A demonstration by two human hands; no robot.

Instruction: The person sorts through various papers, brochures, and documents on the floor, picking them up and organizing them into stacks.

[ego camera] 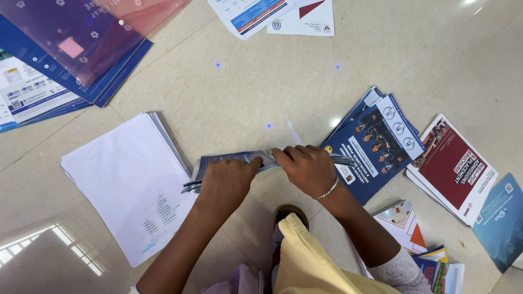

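Note:
Both my hands grip one stack of glossy booklets [229, 159], held on edge above the beige tiled floor [256, 87]. My left hand [226, 182] clasps the stack's left half, fingers curled over its top. My right hand [308, 169], with a thin silver bracelet on the wrist, clasps the right half. Just right of my right hand lies a pile of dark blue brochures [376, 144], partly under the stack's end.
A stack of white printed sheets [131, 182] lies at left. Blue folders and a pink translucent sleeve [81, 32] sit top left. White leaflets [283, 13] lie at top. A maroon brochure [455, 166], a teal one [504, 218] and more booklets [406, 226] lie right.

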